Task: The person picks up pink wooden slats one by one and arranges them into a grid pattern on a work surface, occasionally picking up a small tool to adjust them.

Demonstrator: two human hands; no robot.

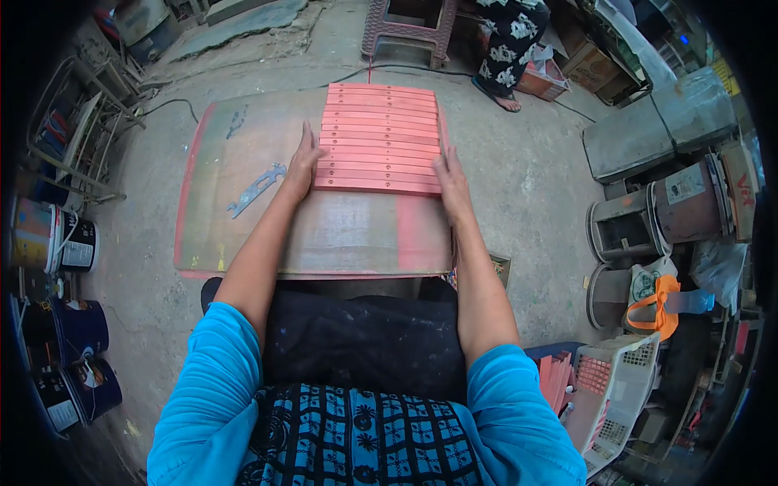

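Observation:
A row of pink-painted wooden slats (pixel 381 134), lying side by side with small dark holes in two lines, rests at the far right of a low worn table (pixel 340 227). My left hand (pixel 304 166) touches the slats' left ends, its fingers stretched upright and its thumb at the wood. Against the right ends lies my right hand (pixel 452 180), also with fingers extended. Between the two hands the slats sit closely together, and neither hand is wrapped round them. A flat grey metal tool (pixel 256 190) with notched ends lies on the table, left of my left forearm.
Paint buckets (pixel 77 243) stand along the left. On the right are a white plastic crate (pixel 620 389), pink slats (pixel 555 377) beside it, an orange bag (pixel 664 308) and drums (pixel 689 202). Beyond the table are a plastic stool (pixel 409 32) and another person's sandalled foot (pixel 502 97).

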